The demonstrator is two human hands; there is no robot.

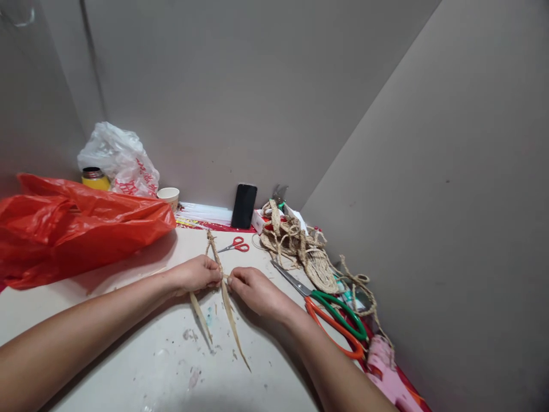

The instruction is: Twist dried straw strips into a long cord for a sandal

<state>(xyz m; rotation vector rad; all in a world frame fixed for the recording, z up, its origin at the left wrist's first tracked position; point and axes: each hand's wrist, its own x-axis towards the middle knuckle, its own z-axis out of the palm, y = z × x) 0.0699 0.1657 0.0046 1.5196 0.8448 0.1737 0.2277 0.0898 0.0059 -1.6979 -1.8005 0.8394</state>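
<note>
A thin braid of tan plant fibre runs up the table from between my hands. My left hand pinches the braid at its lower end, thumb and fingers pressed together. Just to the right, my right hand is closed on a short fibre strand at the same spot. Two loose flat strands hang toward me, a longer strand in the middle and a shorter strand under my left hand. Small red-handled scissors lie just beyond my hands.
Large scissors with green and orange handles lie on the right. Behind them are braided cords in a heap and a pink tool. A red bag, paper cup and phone line the back and left; grey walls enclose the table.
</note>
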